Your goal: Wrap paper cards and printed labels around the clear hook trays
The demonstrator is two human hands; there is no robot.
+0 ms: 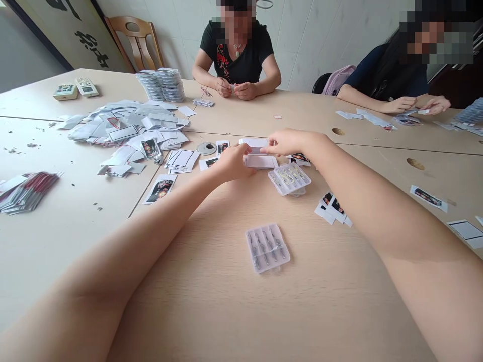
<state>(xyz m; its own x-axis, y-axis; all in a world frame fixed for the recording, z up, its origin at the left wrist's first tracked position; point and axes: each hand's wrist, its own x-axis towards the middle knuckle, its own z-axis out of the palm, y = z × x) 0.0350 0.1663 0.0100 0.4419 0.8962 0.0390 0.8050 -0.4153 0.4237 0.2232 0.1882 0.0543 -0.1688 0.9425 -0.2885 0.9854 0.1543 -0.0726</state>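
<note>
1. Currently, left hand [237, 162] at left end of pale slips [260, 162], right hand [285, 142] by right end; can't tell either grip.
2. Pale slips on surface [211, 281], beyond clear case [267, 248].

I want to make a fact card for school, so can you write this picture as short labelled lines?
Left hand: beside flat, pale rectangular pieces
Right hand: fingertips at their upper right
Nearest the camera: clear plastic box, thin metal pieces in rows
Right of the pale pieces: small stack of clear plastic boxes
Left: messy pile of white paper pieces
Across: two people, one in black
</note>
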